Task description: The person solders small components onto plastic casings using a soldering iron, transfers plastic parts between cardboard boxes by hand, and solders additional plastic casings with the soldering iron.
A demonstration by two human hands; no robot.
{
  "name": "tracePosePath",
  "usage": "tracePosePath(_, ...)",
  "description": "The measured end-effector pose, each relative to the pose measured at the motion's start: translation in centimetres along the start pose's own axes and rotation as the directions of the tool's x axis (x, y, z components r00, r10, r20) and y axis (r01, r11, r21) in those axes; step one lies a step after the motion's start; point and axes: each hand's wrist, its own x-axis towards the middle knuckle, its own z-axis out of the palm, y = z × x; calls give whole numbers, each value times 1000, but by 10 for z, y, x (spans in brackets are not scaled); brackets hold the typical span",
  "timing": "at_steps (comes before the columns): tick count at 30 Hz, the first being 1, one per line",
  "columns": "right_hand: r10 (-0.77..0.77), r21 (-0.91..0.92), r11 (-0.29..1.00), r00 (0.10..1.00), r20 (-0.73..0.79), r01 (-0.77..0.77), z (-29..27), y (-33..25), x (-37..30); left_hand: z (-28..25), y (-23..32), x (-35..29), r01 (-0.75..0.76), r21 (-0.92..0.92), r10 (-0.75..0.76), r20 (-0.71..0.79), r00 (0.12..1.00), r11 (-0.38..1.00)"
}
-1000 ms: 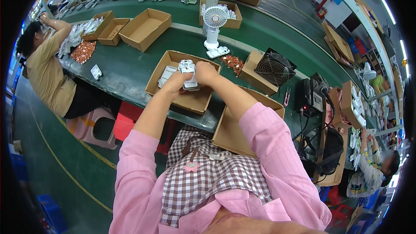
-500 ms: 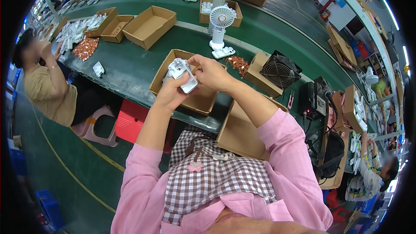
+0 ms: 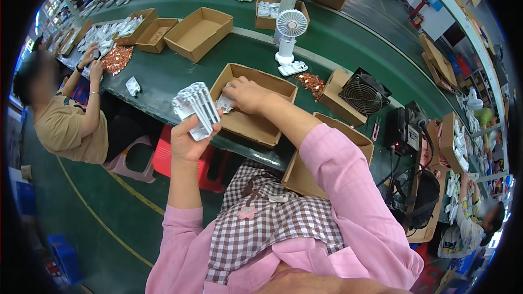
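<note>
My left hand [image 3: 189, 142] is closed round a fanned stack of white plastic casings [image 3: 195, 108], raised at the left front of an open cardboard box [image 3: 256, 130]. Inside that box, near its left wall, my right hand [image 3: 246, 96] has its fingers curled over another white plastic casing [image 3: 224, 103]. Part of this casing and my right fingertips are covered by the hand itself. Behind the box a white handheld fan [image 3: 291, 30] stands upright, with a white casing [image 3: 292, 68] lying flat at its foot.
Small copper-coloured parts [image 3: 311, 85] lie in a pile right of the fan. A black cooling fan [image 3: 364, 93] rests by a cardboard box, and a second open box [image 3: 310, 171] is against my apron. At left, a seated co-worker [image 3: 71, 120] handles something beside heaped white parts [image 3: 111, 32].
My left hand has moved left and lower, its casings now fanned out. My right hand has left them and gone into the box. The co-worker's hands have come down to the table.
</note>
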Motion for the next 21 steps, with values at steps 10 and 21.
tracePosePath(10,101,-121,988,994,37,-96,-9,4,-15,12,-15,7,11,43,-14,72,997,999)
tracePosePath(21,404,840,542,870,-283,21,-79,-46,-108,58,-54,21,83,267,-121,130,984,960)
